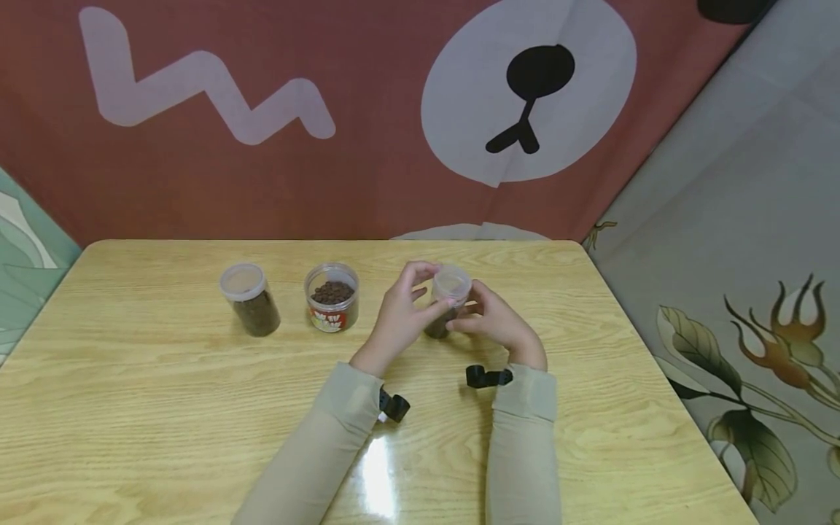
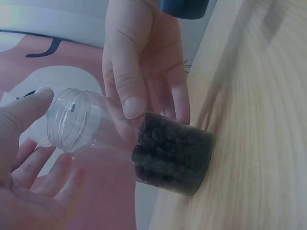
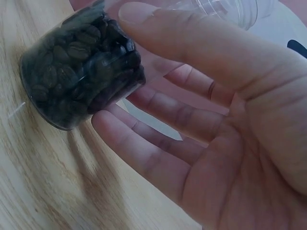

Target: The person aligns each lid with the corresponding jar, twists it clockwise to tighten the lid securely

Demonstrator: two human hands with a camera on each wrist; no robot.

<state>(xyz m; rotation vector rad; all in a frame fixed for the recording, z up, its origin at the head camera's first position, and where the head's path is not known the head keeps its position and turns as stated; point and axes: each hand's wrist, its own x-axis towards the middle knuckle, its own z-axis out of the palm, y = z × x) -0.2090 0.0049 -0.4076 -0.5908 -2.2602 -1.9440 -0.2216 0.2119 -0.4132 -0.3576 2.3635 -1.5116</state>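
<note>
A clear jar stands upright on the table, its lower part filled with dark coffee beans. My right hand holds the jar low on its side, thumb across the front and fingers curving behind. In the right wrist view, that thumb lies against the plastic just above the beans. Around the jar's threaded neck is my left hand, thumb and fingers spread loosely on either side. Its thumb is close to the rim; contact is hard to tell. Whether a clear lid covers the mouth cannot be made out.
Left of the hands stands a clear tub with a red label, partly filled with brown pellets. Farther left is a lidded jar with dark contents. A patterned cloth hangs behind the wooden table.
</note>
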